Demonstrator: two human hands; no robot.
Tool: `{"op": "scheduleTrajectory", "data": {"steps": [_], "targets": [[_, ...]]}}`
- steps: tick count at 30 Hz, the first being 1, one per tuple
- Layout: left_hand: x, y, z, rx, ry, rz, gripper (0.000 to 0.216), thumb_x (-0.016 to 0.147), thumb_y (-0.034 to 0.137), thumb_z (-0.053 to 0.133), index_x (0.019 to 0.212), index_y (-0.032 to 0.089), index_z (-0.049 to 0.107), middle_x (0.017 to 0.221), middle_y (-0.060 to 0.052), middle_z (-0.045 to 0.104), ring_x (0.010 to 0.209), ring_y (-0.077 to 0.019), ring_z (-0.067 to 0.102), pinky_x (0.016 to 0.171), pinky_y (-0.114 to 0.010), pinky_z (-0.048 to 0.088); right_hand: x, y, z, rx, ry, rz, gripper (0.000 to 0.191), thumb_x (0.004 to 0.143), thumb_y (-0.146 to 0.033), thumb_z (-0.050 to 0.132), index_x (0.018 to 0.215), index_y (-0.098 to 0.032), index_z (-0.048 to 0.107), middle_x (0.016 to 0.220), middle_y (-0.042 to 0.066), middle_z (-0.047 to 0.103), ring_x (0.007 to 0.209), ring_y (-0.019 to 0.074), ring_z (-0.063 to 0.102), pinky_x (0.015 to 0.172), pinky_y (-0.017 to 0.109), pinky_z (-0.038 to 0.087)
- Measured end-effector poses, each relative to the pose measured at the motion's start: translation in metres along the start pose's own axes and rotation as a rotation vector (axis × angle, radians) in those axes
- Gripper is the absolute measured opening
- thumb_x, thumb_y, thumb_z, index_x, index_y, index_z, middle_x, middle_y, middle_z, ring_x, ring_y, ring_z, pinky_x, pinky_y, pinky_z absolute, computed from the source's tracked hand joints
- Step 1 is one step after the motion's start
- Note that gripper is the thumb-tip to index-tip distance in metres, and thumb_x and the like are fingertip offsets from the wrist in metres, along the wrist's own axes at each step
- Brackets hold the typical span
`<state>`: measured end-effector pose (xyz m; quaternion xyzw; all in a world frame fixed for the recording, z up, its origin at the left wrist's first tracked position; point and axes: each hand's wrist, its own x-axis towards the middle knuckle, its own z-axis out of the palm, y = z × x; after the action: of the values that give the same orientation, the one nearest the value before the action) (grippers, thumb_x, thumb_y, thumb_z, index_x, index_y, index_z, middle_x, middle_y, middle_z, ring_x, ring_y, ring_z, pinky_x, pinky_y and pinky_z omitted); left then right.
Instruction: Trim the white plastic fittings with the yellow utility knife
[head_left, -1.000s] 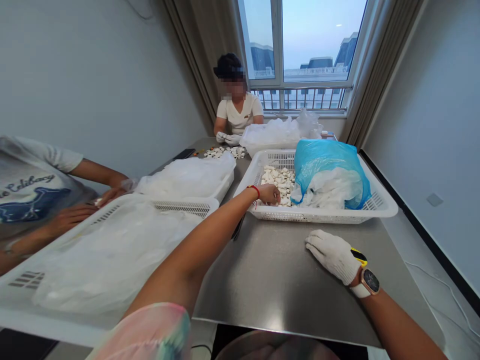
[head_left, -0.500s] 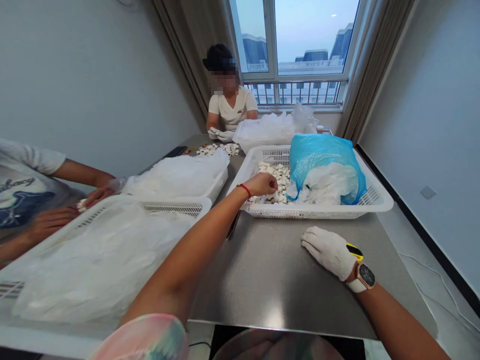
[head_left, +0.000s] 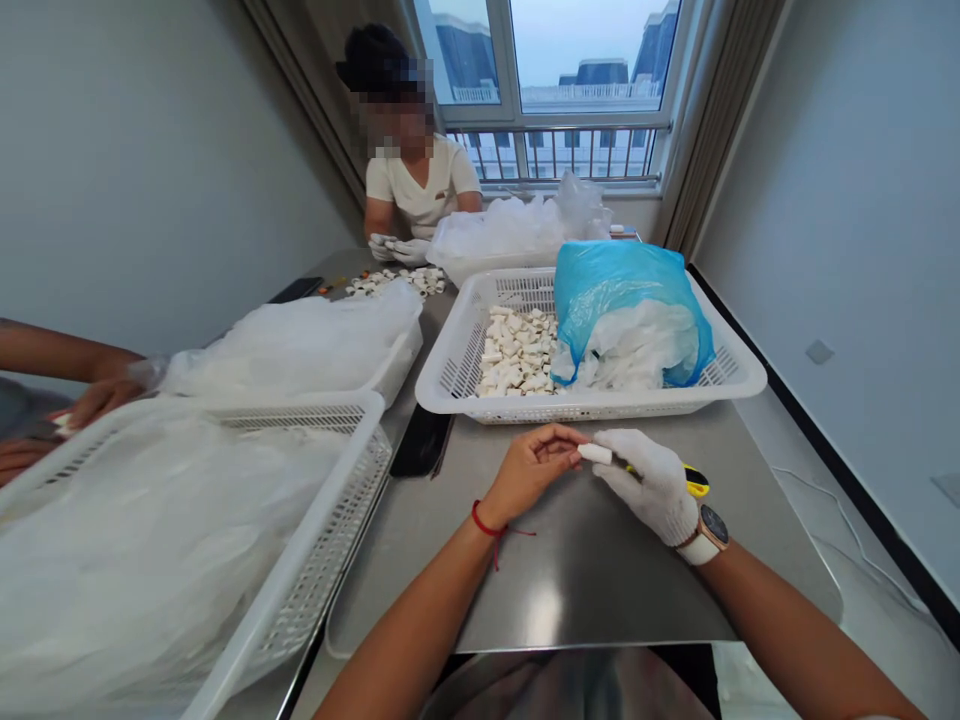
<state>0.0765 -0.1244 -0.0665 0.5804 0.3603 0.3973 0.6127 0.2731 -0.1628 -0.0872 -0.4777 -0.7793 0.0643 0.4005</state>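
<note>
My bare left hand [head_left: 531, 470] pinches a small white piece [head_left: 594, 453] just above the steel table [head_left: 570, 580]. The tip of that piece meets my right hand [head_left: 651, 482], which wears a white glove and is curled round a yellow-and-black tool [head_left: 694, 482]. Both hands sit just in front of a white plastic basket [head_left: 450, 372]. Inside the basket lie a heap of several small white pieces [head_left: 517, 362] and a blue plastic bag [head_left: 622, 300] with white material in it.
Two plastic-lined white baskets [head_left: 330, 520] stand on the left, a black phone [head_left: 421, 440] beside them. A person in a white shirt [head_left: 420, 185] sits at the far end with loose pieces [head_left: 394, 282]. Another person's hands [head_left: 90, 395] show at the left edge.
My left hand came out of the basket with a white piece and drew back to my right hand, which lifted off the table to meet it. The view dipped and shifted.
</note>
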Motion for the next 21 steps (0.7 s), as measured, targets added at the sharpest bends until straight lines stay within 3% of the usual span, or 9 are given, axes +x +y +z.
{"op": "scheduleTrajectory", "data": {"steps": [4,10,16,21], "targets": [[-0.001,-0.019,0.004,0.018,0.012,-0.038,0.027,0.074,0.034,0.073,0.093,0.016,0.069,0.092,-0.008,0.074,0.080,-0.0177,0.068,0.077,-0.033,0.057,0.001,-0.006,0.001,0.088,-0.017,-0.050,0.023,0.090,-0.032,0.056,0.110,-0.022,0.063,0.097,0.007,0.070,0.087,0.0177,0.067,0.078,0.029,0.053],[-0.004,-0.028,0.008,0.271,0.068,0.181,0.017,0.076,0.028,0.070,0.091,0.018,0.069,0.100,-0.008,0.071,0.092,-0.0195,0.065,0.081,-0.033,0.055,0.000,-0.005,0.002,0.098,-0.068,-0.022,0.024,0.090,-0.031,0.058,0.111,-0.021,0.061,0.090,0.006,0.069,0.081,0.0163,0.065,0.074,0.027,0.051],[-0.007,-0.031,0.005,0.470,0.051,0.335,0.012,0.081,0.019,0.066,0.093,0.020,0.068,0.093,-0.005,0.070,0.086,-0.0161,0.064,0.077,-0.029,0.053,-0.002,-0.006,0.003,0.102,-0.094,-0.006,0.023,0.089,-0.034,0.059,0.109,-0.021,0.061,0.087,0.004,0.067,0.077,0.0162,0.063,0.069,0.026,0.048],[-0.009,-0.035,0.006,0.527,0.030,0.320,0.018,0.079,0.012,0.065,0.095,0.020,0.067,0.089,-0.003,0.070,0.080,-0.0142,0.064,0.076,-0.026,0.051,-0.002,-0.007,0.001,0.105,-0.104,-0.004,0.022,0.090,-0.036,0.058,0.106,-0.022,0.062,0.087,0.004,0.066,0.076,0.0155,0.063,0.065,0.025,0.045]]}}
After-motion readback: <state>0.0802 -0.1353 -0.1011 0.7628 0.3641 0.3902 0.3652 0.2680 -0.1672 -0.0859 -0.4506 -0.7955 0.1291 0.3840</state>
